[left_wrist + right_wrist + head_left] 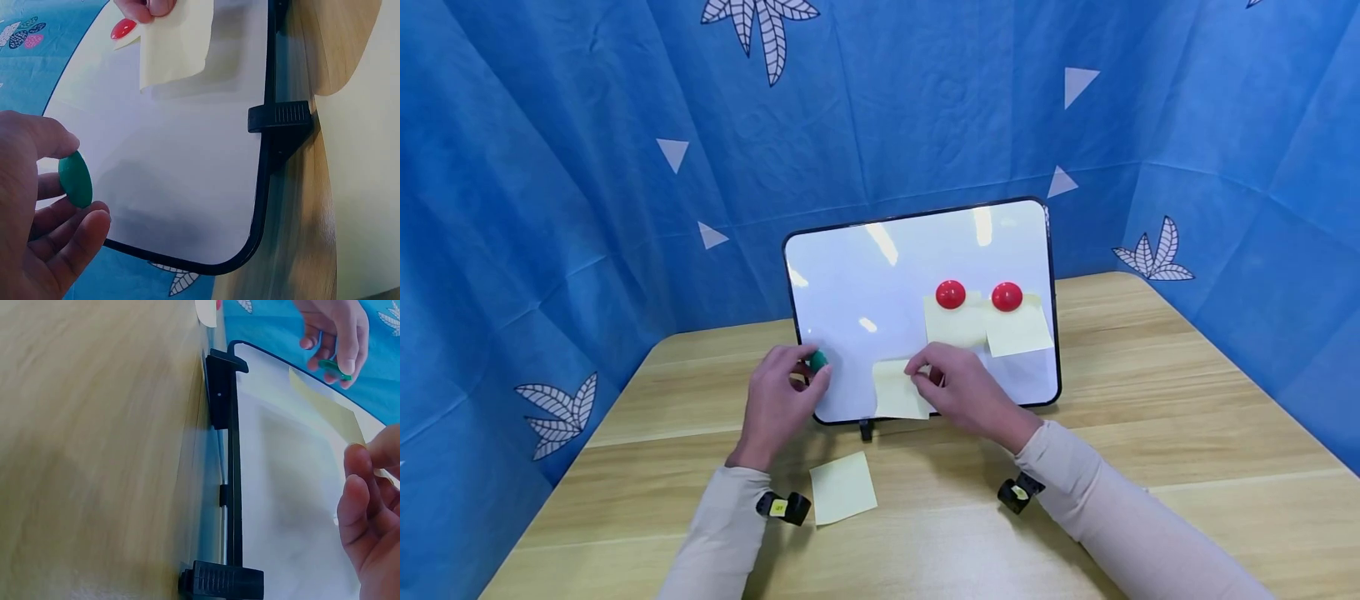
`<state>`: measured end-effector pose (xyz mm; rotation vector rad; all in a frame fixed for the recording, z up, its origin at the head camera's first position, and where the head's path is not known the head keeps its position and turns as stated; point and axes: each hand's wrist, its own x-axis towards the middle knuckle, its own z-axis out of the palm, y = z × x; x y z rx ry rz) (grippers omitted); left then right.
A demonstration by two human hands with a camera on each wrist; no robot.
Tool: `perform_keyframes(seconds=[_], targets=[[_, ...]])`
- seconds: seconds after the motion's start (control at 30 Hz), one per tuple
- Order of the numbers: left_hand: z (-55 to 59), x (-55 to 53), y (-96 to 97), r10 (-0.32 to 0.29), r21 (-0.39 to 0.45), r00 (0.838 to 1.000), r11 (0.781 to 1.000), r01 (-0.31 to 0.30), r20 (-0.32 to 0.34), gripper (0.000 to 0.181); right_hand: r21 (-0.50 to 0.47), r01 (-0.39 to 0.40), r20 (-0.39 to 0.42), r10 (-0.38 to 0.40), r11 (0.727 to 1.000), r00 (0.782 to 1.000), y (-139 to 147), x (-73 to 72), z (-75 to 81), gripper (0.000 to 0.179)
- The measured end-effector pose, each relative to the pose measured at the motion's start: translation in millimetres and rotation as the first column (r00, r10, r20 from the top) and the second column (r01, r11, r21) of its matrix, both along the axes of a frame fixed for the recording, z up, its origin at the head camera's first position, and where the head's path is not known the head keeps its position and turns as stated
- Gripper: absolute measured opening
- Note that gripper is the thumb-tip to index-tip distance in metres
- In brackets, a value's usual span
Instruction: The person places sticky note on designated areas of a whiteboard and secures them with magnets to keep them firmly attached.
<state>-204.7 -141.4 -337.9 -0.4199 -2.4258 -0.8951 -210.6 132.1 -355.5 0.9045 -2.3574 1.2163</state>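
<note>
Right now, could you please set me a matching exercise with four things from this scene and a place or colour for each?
1. Green magnet
2. Red magnets
3. Lowest note
4. Whiteboard

A. On the table
B. In the left hand
C. White, black-rimmed
D. Overlapping the upper notes

Pairs: 1-B, 2-D, 3-A, 4-C.

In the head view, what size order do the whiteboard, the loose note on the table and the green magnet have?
1. Whiteboard
2. Loose note
3. Green magnet, partly hidden by the left hand
</note>
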Motion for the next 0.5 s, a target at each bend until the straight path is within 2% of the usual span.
perform_keyframes(seconds=[0.23,0.5], targets=[[0.3,-0.5,6.1,-0.094,-0.001,0.995,0.996,0.094,-0.039,0.037,-0.012,0.040,-0.001,-0.040,0.999,0.999,0,-0.1,0.3,0.013],[-1.1,0.4,12.4,-0.170,-0.026,0.982,0.985,0.168,-0.079,0.038,-0.011,0.077,0.001,-0.077,0.997,0.997,-1,-2.1,-1.8,0.014]])
